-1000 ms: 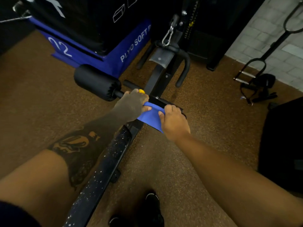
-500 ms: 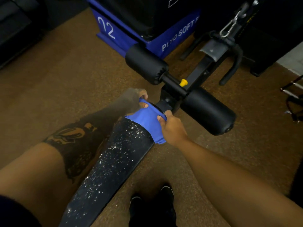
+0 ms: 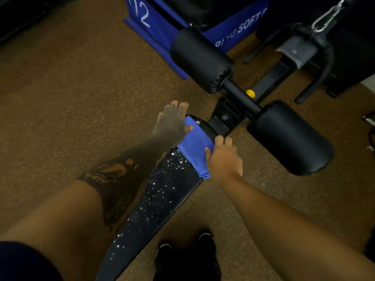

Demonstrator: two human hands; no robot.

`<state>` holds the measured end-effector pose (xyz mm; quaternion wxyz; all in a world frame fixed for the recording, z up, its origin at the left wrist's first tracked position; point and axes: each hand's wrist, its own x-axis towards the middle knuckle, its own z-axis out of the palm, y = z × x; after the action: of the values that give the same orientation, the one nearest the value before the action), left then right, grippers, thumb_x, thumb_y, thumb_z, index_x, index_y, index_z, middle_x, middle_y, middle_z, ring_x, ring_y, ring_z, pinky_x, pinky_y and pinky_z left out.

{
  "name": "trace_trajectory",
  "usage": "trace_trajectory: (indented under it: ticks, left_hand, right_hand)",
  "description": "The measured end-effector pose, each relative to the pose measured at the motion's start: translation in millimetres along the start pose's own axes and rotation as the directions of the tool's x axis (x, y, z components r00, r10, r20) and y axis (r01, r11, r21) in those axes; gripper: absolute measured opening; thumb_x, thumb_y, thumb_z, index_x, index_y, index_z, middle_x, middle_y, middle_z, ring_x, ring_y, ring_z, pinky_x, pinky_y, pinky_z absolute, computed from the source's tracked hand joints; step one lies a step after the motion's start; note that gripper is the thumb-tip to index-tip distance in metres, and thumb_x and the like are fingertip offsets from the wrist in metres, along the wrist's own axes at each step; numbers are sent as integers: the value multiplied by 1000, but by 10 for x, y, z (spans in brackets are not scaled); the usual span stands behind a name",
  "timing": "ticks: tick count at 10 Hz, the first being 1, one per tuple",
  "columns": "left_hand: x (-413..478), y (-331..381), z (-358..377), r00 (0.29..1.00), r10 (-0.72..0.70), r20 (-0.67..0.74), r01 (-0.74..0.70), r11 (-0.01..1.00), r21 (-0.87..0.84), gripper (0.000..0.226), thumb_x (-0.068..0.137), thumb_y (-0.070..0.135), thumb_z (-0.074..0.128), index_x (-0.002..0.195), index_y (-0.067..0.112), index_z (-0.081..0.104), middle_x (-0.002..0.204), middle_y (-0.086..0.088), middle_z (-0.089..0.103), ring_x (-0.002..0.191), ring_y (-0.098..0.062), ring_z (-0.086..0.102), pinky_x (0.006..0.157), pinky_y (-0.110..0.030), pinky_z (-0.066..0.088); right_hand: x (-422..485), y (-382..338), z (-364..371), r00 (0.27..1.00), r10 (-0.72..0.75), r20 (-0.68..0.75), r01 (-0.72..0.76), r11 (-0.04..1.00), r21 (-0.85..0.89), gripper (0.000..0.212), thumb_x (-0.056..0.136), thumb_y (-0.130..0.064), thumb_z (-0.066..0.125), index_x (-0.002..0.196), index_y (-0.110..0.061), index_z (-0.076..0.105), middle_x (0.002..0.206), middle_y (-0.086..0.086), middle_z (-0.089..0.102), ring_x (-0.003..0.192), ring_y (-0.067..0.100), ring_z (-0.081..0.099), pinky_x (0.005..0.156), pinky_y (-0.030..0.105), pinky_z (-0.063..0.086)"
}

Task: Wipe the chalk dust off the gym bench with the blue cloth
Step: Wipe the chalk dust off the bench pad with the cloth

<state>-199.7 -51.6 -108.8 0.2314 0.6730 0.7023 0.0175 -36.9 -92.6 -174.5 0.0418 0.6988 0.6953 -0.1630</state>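
Observation:
A narrow black gym bench runs from the bottom left up to the middle, speckled with white chalk dust. The blue cloth lies folded across its far end. My left hand rests at the cloth's left edge, fingers spread, thumb on the cloth. My right hand grips the cloth's right side at the bench edge.
Two black foam rollers on a crossbar with a yellow knob sit just beyond the bench end. A blue plyo box stands behind. A cable handle hangs at the upper right. My black shoes stand on the brown floor.
The cloth has come down from between my raised hands onto the bench's far end. My left hand has opened its fingers. The view has moved closer.

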Motion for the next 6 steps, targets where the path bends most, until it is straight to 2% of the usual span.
trace_trajectory:
  ticks: [1, 2, 3, 4, 6]
  left_hand:
    - [64, -236, 440, 997, -11, -73, 17, 996, 90, 57, 102, 37, 43, 151, 11, 26, 157, -15, 32, 146, -32, 27, 120, -51, 24]
    - [-87, -317, 665, 995, -81, -52, 89, 978, 188, 61, 105, 41, 28, 155, 11, 10, 166, -15, 9, 154, -31, 5, 124, -54, 11]
    - [-206, -336, 829, 974, -215, -64, 223, 961, 162, 65, 103, 43, 21, 156, 11, 2, 166, -16, -4, 154, -33, -6, 123, -54, 2]
    - [-263, -350, 938, 953, -289, -91, 300, 944, 136, 66, 102, 45, 20, 156, 13, -1, 166, -15, -8, 153, -32, -10, 123, -54, -2]
    - [-492, -319, 1175, 897, -422, -133, 433, 898, 73, 70, 99, 51, 20, 157, 15, 0, 166, -14, -11, 153, -31, -14, 123, -56, -3]
  right_hand:
    - [12, 6, 29, 953, -272, -134, 257, 959, -122, 45, 94, -36, 47, 133, -14, 40, 142, 14, 36, 129, 33, 36, 99, 48, 38]
    - [75, -73, 84, 859, -512, 18, 509, 850, -134, 58, 97, -37, 36, 149, -16, 20, 159, 14, 11, 146, 32, 11, 115, 51, 20]
    - [230, -145, 182, 815, -564, 131, 577, 810, -100, 65, 98, -43, 29, 152, -20, 1, 161, 10, -8, 147, 28, -10, 119, 49, 7]
    - [364, -163, 257, 785, -594, 174, 616, 780, -111, 69, 97, -49, 26, 152, -22, -7, 160, 10, -17, 145, 27, -21, 119, 48, -2]
    - [523, -173, 251, 755, -633, 171, 652, 752, -96, 65, 100, -40, 26, 153, -19, -4, 160, 12, -16, 145, 29, -20, 119, 49, -1]
